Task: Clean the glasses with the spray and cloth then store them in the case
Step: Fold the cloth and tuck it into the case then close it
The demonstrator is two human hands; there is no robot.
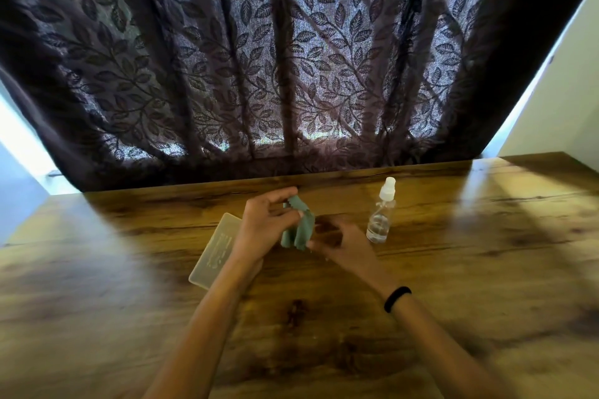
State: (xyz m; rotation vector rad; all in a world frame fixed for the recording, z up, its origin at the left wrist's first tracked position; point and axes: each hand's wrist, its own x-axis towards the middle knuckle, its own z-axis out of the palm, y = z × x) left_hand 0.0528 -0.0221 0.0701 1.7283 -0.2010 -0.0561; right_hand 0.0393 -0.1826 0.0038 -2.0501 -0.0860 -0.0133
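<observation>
The left hand [265, 223] is pinching the grey-green cloth [298, 227] between thumb and fingers above the wooden table [453, 269]. The right hand [340, 244] is curling its fingers just beside the cloth's lower edge (motion blur is hiding whether it is gripping the glasses). The translucent case [215, 251] is lying closed beneath the left wrist; the spray bottle [381, 212] is standing upright near the right hand.
</observation>
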